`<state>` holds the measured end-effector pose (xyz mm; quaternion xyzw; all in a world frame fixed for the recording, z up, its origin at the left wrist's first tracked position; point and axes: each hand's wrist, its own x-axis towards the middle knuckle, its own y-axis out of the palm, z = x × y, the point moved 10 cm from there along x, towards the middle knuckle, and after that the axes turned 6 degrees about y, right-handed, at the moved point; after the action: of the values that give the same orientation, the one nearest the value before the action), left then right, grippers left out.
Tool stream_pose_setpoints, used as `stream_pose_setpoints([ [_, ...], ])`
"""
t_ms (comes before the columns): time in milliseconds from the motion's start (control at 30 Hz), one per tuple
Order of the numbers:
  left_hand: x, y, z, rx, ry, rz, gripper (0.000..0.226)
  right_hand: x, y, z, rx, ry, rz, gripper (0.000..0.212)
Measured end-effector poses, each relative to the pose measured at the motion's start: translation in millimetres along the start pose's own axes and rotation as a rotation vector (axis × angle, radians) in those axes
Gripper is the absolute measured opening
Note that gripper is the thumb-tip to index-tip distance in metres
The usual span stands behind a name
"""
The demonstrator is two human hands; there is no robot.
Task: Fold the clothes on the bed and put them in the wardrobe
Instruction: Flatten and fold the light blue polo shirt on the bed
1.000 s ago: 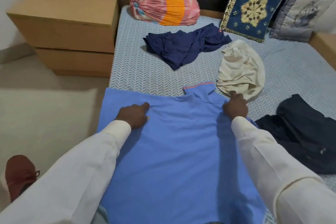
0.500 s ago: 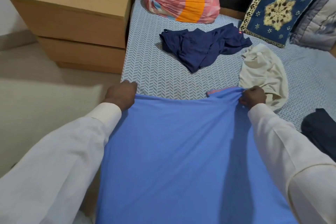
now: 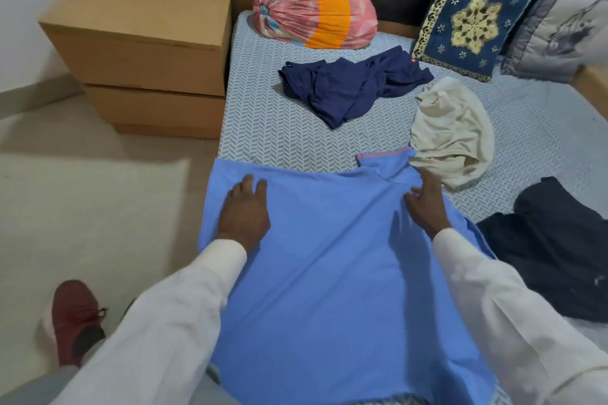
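Light blue cotton polo shirt (image 3: 329, 273) is spread at 6 o'clock on the chevron-sheeted bed (image 3: 279, 135), unfolded, pressed by flat-fingered left hand (image 3: 245, 214) and right hand (image 3: 424, 204). Crumpled navy garment (image 3: 355, 85) at 12, cream garment (image 3: 454, 128) at 1, black garment (image 3: 559, 246) at 3: not yet folded.

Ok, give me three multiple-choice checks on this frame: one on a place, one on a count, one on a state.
1. Where is the cream garment? A) on a chair B) beside the collar of the blue shirt C) in a basket
2. How many garments lie on the bed besides the blue shirt? A) one B) three C) five
3. How do the left hand and right hand lie on the shirt? A) flat, fingers straight B) as fists C) pinching a sleeve

Answers: B, its edge meets the collar; B, the navy garment, the cream garment and the dark garment; A, both press flat.
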<state>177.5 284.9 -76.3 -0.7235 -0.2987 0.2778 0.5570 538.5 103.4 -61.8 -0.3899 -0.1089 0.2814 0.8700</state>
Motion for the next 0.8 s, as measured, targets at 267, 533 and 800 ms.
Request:
stream_pose_setpoints([
  [267, -126.7, 53.5, -77.4, -0.049, 0.166, 0.178, 0.059, -186.1, -95.6, -89.5, -0.125, 0.159, -0.224, 0.052],
  [533, -193.0, 64.5, -89.7, 0.085, 0.180, 0.255, 0.067, -284.7, -94.7, -180.3, -0.128, 0.720, 0.006, 0.080],
  [800, -235.5, 53.3, -110.2, 0.111, 0.389, 0.223, 0.074, -285.2, -102.9, -193.2, 0.420, 0.810, -0.103, 0.075],
])
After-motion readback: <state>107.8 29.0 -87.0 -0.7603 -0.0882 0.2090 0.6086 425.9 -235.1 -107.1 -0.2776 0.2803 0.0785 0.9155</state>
